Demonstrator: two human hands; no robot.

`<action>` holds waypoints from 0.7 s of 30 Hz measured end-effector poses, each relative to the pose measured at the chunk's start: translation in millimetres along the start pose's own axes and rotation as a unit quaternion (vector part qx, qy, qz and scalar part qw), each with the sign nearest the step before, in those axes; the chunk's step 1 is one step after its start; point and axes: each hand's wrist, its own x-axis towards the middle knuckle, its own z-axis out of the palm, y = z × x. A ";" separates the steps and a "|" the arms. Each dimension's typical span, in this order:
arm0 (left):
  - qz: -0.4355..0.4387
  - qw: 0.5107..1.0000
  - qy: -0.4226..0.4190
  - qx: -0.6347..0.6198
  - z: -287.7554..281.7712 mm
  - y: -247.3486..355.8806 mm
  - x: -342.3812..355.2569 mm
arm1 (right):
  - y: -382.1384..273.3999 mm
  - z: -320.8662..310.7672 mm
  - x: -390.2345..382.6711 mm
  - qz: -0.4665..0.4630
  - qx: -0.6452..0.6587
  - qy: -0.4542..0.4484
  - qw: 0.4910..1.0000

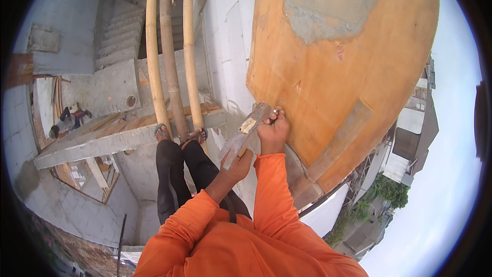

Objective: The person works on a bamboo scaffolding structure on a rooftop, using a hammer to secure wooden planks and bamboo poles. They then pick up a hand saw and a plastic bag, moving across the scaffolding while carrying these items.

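My left hand (pixel 238 166) is closed round the handle of a claw hammer (pixel 242 136), whose metal head points up and right. The hammer's face end is close beside my right hand (pixel 274 131), partly overlapping its fingertips. My right hand is closed in a pinch by the lower left edge of a large orange-brown wooden panel (pixel 318 87). A tiny bright spot shows at its fingertips; what they hold is too small to make out. Grey cement (pixel 330 2) is smeared over the panel's upper part.
My feet stand on bamboo poles (pixel 168 61) and a concrete beam (pixel 128 136), high above lower rooms. Stairs (pixel 120 33) and a person (pixel 77 115) are down at left. A wooden strip (pixel 341 138) lies along the panel; roofs and trees (pixel 384 192) lie below at right.
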 end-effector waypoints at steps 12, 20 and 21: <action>-0.080 0.985 -0.073 0.132 -44.6 42.3 3.1 | -2.2 1.8 -4.8 0.002 0.008 -0.014 1.000; -0.201 0.970 -0.010 0.137 -81.9 -22.8 -24.3 | -10.9 -5.5 -62.9 -0.068 -0.468 -0.015 0.881; -0.212 0.965 0.002 0.152 -83.6 -21.5 -26.8 | -15.5 0.5 -80.5 -0.089 -0.528 -0.030 0.844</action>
